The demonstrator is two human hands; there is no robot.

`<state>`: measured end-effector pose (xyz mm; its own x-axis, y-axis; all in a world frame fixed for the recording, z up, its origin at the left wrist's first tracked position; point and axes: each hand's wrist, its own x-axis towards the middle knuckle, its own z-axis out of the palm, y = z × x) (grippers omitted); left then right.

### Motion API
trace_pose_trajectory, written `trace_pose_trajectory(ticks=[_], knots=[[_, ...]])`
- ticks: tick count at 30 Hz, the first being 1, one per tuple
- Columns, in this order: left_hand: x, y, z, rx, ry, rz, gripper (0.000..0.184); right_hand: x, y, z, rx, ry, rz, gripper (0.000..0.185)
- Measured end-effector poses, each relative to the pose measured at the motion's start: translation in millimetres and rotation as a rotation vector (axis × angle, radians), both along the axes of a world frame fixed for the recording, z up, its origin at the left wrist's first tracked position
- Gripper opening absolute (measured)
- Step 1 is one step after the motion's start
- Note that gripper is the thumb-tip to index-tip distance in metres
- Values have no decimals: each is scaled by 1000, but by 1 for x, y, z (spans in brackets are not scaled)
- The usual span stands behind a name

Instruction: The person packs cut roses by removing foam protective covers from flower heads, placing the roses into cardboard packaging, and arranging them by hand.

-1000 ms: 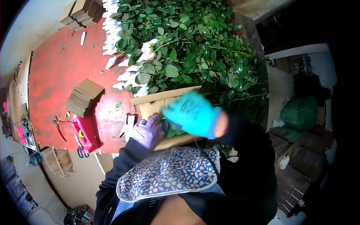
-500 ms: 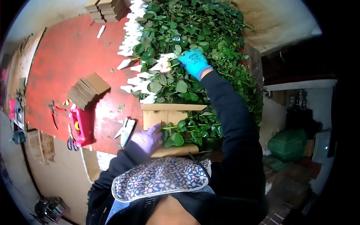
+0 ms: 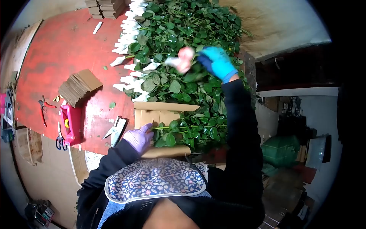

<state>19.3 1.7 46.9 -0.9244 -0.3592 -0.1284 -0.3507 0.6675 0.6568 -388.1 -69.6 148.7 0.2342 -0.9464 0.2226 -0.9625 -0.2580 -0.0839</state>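
My right hand [image 3: 218,63], in a blue glove, is closed round the green stem of a pink rose [image 3: 185,59], just above the pile of leafy stems [image 3: 183,30]. The rose is blurred, and a white sleeve shows at its head. Lower down, my left hand [image 3: 138,138], in a purple glove, rests at the left edge of a brown cardboard sheet [image 3: 148,116]. Its fingers touch the end of a green stem [image 3: 164,127] lying on the cardboard; its grip there is partly hidden.
White-sleeved buds [image 3: 129,34] line the pile's left side. On the red table [image 3: 57,49] are a cardboard stack [image 3: 78,87], a pink tape dispenser [image 3: 71,126], scissors [image 3: 60,136], red-handled pliers [image 3: 44,110] and a white-and-grey tool [image 3: 117,131]. More cardboard [image 3: 105,8] sits at the back.
My right hand moved from over the cardboard up to the pile, took hold of the pink rose and lifted it slightly rightward. My left hand stayed by the cardboard.
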Motion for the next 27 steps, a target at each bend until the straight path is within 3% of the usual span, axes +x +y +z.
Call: trace_pose_trajectory(ticks=[2,4,6,7,8,12,14,15,17,19,21,22,24,27], knots=[[-2,2,-1,-39,-56,-3,31,18,9,7,-95,-68,25,23],[0,3,5,-35,-27,14,31,12,6,3,-72,-180,-106,27],[2,3,4,-42,2,15,30,9,8,3,-219,-703,-52,22],[1,3,4,-54,40,15,29,6,9,9,-155,-1222,-34,25],[-1,3,3,-47,47,15,29,3,12,17,-206,-1527,-26,27],[0,0,3,-34,35,7,29,-47,15,10,-57,-605,-377,29],[-2,4,-4,-112,-13,13,29,-60,22,37,-346,-1337,-352,32],[-2,4,-2,-76,-18,15,29,-22,28,80,-558,-1500,-333,36],[1,6,-7,-88,52,24,27,-11,57,114,-746,-1381,-31,38],[0,3,-1,-86,52,-5,27,-32,57,87,-1009,-994,-200,35],[-2,2,-2,-59,2,5,30,-64,59,60,-738,-284,-438,37],[-2,3,0,-65,13,6,30,-66,46,55,-694,-1211,-293,36],[-3,1,3,-33,-27,-1,30,-47,48,65,-769,-1523,-28,42],[-1,3,5,-37,1,12,32,-21,55,93,-673,-1286,-357,58]])
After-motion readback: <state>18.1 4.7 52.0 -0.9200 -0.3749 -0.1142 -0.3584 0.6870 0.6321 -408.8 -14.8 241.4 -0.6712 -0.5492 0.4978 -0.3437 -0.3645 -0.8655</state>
